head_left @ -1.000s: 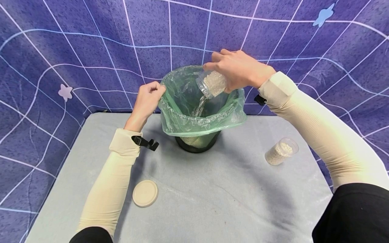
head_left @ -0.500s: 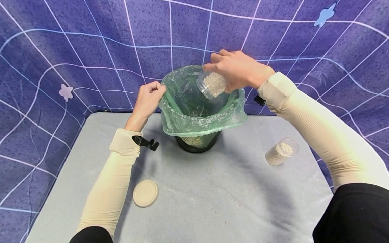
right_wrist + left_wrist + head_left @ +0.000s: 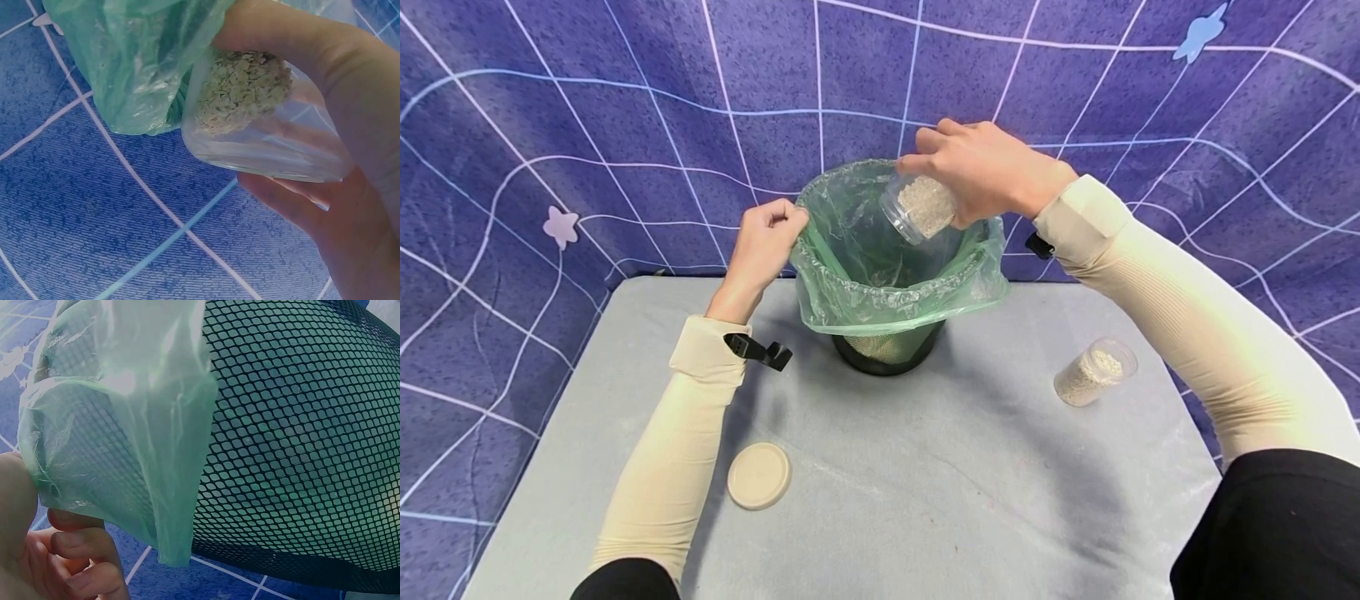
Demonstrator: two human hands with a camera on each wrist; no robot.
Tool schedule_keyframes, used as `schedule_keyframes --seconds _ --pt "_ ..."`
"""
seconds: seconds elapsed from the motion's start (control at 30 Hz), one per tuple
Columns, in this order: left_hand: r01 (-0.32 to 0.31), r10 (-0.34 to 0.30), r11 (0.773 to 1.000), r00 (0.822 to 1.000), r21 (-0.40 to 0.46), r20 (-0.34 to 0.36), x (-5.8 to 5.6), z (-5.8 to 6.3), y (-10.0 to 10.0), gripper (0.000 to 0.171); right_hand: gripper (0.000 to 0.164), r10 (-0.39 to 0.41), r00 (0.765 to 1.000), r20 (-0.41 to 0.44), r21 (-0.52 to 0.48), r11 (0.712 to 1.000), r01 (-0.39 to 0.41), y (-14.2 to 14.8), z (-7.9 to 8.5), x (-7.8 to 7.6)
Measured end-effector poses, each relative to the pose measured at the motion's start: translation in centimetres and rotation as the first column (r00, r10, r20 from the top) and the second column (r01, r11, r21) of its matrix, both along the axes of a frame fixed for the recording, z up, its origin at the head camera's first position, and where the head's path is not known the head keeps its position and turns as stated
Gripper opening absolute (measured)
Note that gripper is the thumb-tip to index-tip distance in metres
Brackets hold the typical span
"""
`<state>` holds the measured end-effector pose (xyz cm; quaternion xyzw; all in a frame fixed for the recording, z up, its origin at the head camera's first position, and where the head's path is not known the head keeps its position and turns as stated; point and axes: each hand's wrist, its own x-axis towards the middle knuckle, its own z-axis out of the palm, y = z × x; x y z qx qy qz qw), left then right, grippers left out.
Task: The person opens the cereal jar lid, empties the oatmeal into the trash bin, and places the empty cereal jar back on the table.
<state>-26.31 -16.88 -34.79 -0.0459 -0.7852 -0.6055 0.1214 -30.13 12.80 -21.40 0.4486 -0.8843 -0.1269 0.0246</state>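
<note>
My right hand [image 3: 992, 171] grips a clear jar [image 3: 897, 208] tilted mouth-down over the opening of a waste bin [image 3: 887, 354]. Oat flakes [image 3: 244, 87] fill part of the jar in the right wrist view, with fingers and thumb around its sides. A thin green bin bag [image 3: 880, 308] lines the mesh bin and folds out over its rim. At the rim's left side, my left hand [image 3: 763, 246] pinches the bag's edge between thumb and curled fingers. The left wrist view shows the loose bag [image 3: 175, 450] hanging down against the black mesh [image 3: 300, 437].
A second clear jar [image 3: 1086, 379] holding oats stands open on the right of the grey-covered table [image 3: 925, 500]. A round cream lid [image 3: 759, 476] lies at the front left. Behind the bin hangs a blue-purple patterned cloth [image 3: 700, 67].
One second ago oats streamed from the jar into the bin; half a second ago only a few showed falling, and now the stream is gone. Both hands have kept almost the same place.
</note>
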Motion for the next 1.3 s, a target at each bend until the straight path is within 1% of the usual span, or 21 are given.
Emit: schedule_keyframes --seconds 0.27,0.43,0.63,0.77,0.97,1.07,1.3 --pt "-0.005 0.005 1.000 1.000 -0.002 -0.009 -0.05 0.05 -0.05 0.027 0.099 0.004 1.000 0.002 0.014 1.000 -0.004 0.00 -0.10 -0.08" --pt "-0.001 0.001 1.000 1.000 0.003 -0.005 -0.09 0.06 -0.11 0.027 0.097 0.008 1.000 -0.014 0.011 1.000 -0.008 -0.12 -0.19 -0.08" --pt "-0.012 0.012 1.000 1.000 0.000 0.007 0.06 0.08 -0.26 0.027 0.097 0.014 1.000 0.004 0.033 0.999 -0.014 -0.50 -0.38 -0.07" --pt "-0.004 0.004 1.000 1.000 0.006 0.005 0.03 0.06 -0.22 0.028 0.097 0.009 1.000 -0.008 0.016 1.000 -0.009 -0.48 -0.37 -0.04" --pt "-0.007 0.007 1.000 1.000 0.001 0.008 0.11 0.11 -0.24 0.028 0.095 0.014 1.000 0.013 0.015 1.000 -0.014 -0.56 -0.69 -0.08" --pt "-0.004 0.004 1.000 1.000 0.003 0.008 0.05 0.13 -0.20 0.027 0.095 0.018 1.000 0.007 0.020 1.000 -0.018 -0.60 -0.86 -0.08" --pt "-0.006 0.006 1.000 1.000 0.007 0.009 0.04 0.07 -0.15 0.025 0.097 0.015 1.000 0.005 0.014 1.000 -0.015 -0.73 -0.85 0.04"
